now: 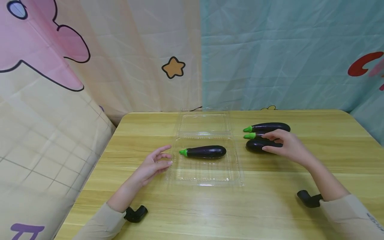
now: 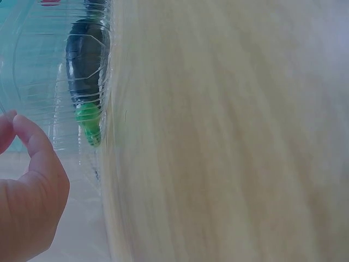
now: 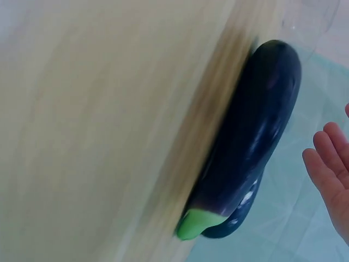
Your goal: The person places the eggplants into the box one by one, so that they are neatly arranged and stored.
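Note:
A clear plastic clamshell box (image 1: 207, 171) lies unfolded on the table, its lid (image 1: 205, 123) towards the curtain. One eggplant (image 1: 206, 152) lies inside the base, green stem to the left. Beside the box's left edge is my left hand (image 1: 153, 166), fingers loosely bent; whether the fingertips touch the plastic is hard to tell. To the right, three eggplants lie side by side: a far one (image 1: 271, 127), a middle one (image 1: 250, 135) and a near one (image 3: 253, 120). My right hand (image 1: 285, 145) hovers over the nearer two, thumb and fingers apart, partly covering them.
The wooden table (image 1: 192, 210) ends at a patterned curtain (image 1: 144, 60) behind and at the left. Black curved pieces stick out beside both sleeves, one at the left wrist (image 1: 136, 214) and one at the right wrist (image 1: 309, 199).

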Action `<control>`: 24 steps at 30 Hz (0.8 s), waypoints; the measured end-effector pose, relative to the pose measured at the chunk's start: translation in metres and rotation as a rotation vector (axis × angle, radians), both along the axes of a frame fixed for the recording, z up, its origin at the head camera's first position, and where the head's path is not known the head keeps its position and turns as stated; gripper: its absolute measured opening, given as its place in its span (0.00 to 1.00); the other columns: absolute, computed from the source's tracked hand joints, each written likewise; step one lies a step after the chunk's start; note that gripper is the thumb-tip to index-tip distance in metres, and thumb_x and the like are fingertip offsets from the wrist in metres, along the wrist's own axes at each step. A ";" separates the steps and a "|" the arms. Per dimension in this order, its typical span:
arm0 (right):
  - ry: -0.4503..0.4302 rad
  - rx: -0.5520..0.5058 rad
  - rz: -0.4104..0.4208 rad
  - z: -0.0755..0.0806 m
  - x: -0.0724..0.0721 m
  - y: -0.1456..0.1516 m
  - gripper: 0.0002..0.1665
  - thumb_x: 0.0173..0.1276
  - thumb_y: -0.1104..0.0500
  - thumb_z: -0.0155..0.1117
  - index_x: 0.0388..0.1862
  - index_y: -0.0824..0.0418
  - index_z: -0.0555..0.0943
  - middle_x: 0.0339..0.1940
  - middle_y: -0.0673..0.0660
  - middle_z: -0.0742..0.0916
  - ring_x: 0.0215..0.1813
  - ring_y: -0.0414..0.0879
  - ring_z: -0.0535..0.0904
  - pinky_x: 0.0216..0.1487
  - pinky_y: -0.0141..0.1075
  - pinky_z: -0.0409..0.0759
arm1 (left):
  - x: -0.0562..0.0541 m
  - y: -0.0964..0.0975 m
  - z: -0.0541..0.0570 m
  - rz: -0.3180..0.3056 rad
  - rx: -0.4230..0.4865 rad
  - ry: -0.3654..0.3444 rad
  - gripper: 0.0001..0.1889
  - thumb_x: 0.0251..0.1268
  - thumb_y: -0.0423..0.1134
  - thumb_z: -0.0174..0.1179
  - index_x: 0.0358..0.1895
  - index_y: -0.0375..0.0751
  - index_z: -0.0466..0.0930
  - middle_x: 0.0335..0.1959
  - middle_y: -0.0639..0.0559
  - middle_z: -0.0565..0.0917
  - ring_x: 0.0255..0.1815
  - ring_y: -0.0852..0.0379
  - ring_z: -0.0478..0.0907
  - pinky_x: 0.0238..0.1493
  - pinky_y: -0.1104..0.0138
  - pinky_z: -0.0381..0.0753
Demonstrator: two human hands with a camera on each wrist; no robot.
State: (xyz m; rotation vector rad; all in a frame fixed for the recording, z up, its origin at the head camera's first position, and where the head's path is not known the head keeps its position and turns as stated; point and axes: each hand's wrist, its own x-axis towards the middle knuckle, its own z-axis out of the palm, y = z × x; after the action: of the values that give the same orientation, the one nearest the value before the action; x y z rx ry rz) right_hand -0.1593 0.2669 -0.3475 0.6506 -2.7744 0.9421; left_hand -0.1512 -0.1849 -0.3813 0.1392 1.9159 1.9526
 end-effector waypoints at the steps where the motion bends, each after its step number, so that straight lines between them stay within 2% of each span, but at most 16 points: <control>1: -0.003 0.001 0.000 -0.001 0.000 0.002 0.21 0.57 0.60 0.70 0.49 0.66 0.79 0.46 0.61 0.81 0.47 0.54 0.75 0.45 0.50 0.77 | 0.000 0.000 0.000 0.000 0.000 0.001 0.34 0.61 0.24 0.54 0.71 0.34 0.51 0.48 0.42 0.70 0.35 0.62 0.75 0.36 0.73 0.76; 5: 0.000 0.002 0.003 -0.004 0.002 0.008 0.22 0.57 0.60 0.70 0.49 0.67 0.79 0.46 0.63 0.81 0.46 0.56 0.75 0.44 0.52 0.76 | 0.001 0.000 0.001 0.002 -0.004 0.004 0.34 0.61 0.25 0.54 0.71 0.34 0.52 0.49 0.41 0.69 0.35 0.61 0.76 0.36 0.73 0.76; 13: 0.029 0.055 -0.032 -0.011 0.003 0.022 0.21 0.56 0.60 0.71 0.48 0.67 0.80 0.43 0.61 0.82 0.44 0.54 0.76 0.42 0.49 0.78 | 0.000 0.001 0.000 0.004 -0.009 -0.002 0.35 0.61 0.25 0.55 0.71 0.35 0.52 0.49 0.41 0.70 0.36 0.61 0.75 0.36 0.73 0.76; 24: 0.014 0.095 -0.067 -0.017 -0.001 0.034 0.21 0.55 0.59 0.71 0.46 0.67 0.81 0.42 0.60 0.82 0.43 0.54 0.76 0.41 0.45 0.78 | 0.000 0.001 0.001 0.003 0.000 -0.007 0.35 0.61 0.25 0.55 0.71 0.35 0.52 0.49 0.40 0.70 0.35 0.61 0.75 0.36 0.74 0.77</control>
State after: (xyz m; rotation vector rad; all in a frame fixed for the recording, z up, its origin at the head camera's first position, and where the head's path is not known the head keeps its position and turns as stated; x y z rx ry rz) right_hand -0.1606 0.3004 -0.3642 0.5709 -2.8241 0.7938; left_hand -0.1508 -0.1840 -0.3800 0.1299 1.9124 1.9526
